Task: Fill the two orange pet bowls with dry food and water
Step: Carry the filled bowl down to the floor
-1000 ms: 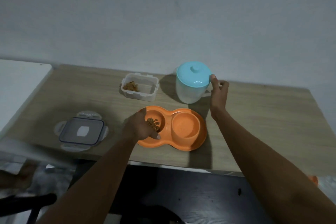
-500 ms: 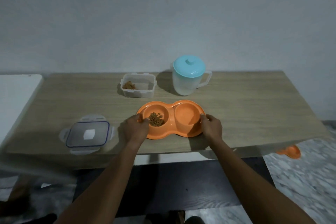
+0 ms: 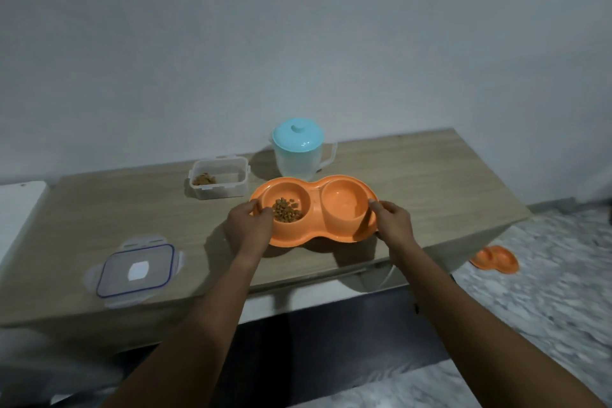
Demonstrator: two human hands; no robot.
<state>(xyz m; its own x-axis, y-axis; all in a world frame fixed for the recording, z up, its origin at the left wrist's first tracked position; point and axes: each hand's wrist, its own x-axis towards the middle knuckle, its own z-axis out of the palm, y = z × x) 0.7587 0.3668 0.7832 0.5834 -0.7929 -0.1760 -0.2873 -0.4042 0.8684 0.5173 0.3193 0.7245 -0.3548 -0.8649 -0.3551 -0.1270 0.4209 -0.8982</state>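
Orange plastic double pet bowl (image 3: 316, 209), kibble in its nine-o'clock well, lifted over the wooden table (image 3: 430, 182): our left hand (image 3: 246, 225) and right hand (image 3: 394, 225) clamp opposite rims, presumably for level carrying.

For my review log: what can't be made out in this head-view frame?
- Water in the pitcher: its frosted wall and blue lid hide the level.
- Right well of the double bowl: water or dry, unclear.
- Second orange bowl on the floor: blurred, contents unreadable.
- Both hands' fingertips: under the bowl rim.
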